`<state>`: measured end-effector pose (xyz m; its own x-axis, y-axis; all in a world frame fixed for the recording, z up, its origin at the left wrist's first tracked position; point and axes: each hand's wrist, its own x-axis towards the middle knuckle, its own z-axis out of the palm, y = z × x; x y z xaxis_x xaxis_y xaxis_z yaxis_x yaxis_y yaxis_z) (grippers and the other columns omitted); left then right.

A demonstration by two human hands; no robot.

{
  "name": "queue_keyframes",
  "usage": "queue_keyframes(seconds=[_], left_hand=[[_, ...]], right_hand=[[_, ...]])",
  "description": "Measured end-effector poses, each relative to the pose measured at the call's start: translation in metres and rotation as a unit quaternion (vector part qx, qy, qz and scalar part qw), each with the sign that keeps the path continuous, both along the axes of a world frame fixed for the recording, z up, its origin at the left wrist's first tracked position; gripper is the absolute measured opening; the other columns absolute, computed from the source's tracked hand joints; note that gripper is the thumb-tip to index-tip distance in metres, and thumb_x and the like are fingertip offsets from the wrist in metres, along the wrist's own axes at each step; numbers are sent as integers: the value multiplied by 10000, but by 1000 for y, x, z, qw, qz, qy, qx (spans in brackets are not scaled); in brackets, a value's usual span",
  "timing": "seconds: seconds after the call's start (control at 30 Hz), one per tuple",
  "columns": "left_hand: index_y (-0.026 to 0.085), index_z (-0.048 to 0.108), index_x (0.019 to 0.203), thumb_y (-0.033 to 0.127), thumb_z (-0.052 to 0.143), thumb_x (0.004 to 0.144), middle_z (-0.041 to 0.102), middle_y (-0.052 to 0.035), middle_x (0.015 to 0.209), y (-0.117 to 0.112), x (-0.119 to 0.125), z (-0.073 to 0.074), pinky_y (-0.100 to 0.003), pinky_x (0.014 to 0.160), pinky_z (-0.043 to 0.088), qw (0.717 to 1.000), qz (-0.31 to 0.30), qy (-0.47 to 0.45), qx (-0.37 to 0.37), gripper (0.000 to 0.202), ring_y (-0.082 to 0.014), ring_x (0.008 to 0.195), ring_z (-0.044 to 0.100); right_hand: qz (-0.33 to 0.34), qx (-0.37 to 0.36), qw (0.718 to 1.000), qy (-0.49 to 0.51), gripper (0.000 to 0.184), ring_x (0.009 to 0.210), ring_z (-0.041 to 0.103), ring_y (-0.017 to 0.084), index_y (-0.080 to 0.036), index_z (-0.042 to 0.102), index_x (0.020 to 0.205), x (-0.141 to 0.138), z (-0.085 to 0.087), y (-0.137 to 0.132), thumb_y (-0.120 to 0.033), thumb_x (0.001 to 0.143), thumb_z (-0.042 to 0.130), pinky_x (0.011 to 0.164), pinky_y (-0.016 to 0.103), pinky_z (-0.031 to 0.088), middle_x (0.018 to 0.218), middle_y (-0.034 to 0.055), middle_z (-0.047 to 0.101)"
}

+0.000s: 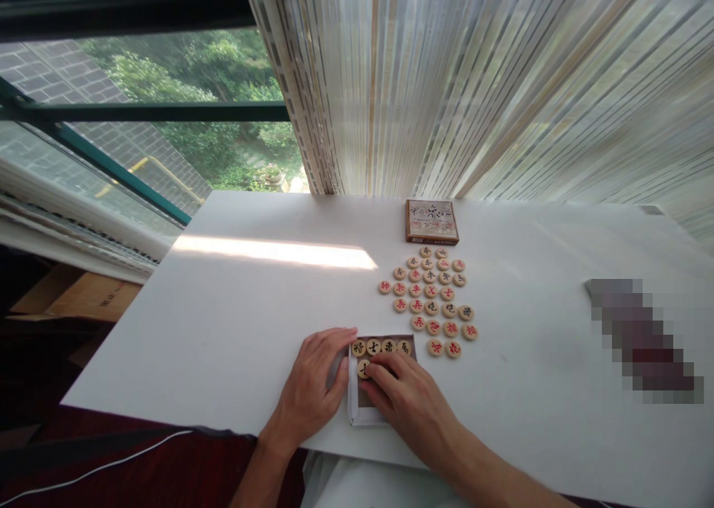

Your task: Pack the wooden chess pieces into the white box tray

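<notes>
A small open cardboard box (353, 407) lies near the front edge of the white table (239, 314). Several round wooden chess pieces (381, 346) lie in a row along its far side. My left hand (310, 389) rests flat against the box's left side, fingers stretched out. My right hand (404, 400) reaches into the box, fingertips pressed on one chess piece (363, 368) in a second row. Several more loose chess pieces (431, 300), marked in red or black, lie on the table beyond the box.
A closed brown game box lid (431, 221) lies at the back of the table. A striped curtain (474, 84) hangs behind, with a window (139, 114) to the left. A blurred-out object (641, 341) lies at the right. A white cable (94, 467) runs below the table's front left.
</notes>
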<state>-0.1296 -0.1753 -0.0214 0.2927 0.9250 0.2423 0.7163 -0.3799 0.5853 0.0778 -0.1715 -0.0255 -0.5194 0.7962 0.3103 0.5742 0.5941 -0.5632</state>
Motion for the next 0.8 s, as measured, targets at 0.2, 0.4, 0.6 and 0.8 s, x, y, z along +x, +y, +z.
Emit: queue_keyframes(seconds=[0.2,0.4,0.6,0.8], left_hand=[[248,543,1326,117,486,963,637,-61,1363,1,-1,0,-447,1098,438,1000,-4,0,3,390,-240,1285,555],[254,543,1329,119,485,968,641,-60,1359,1,0,-1,-461,1095,438,1000,-5,-1,3,391,-244,1284,556],[257,544,1329,117,491,968,638,-62,1366,0,1,2,-474,1107,430,1000,-6,-4,-4,391,-246,1294,550],[257,547,1323,177,556,958,650,-71,1346,1,5,4,-476,1090,444,1000,11,-6,7,374,-259,1272,567]], right_hand=[[-40,19,999,-10,110,784,629,224,-202,603,866,-11,-2,-2,-120,940,604,691,353,543,881,57,686],[-26,13,999,13,88,822,636,211,-198,630,913,-9,-4,-2,-123,957,613,724,335,551,946,62,701],[2,9,1000,10,158,846,646,211,-212,680,1024,-4,-6,-3,-91,964,598,731,339,572,993,65,706],[19,11,1000,19,234,828,670,220,-191,677,1144,0,-3,0,-85,975,555,720,359,600,973,81,719]])
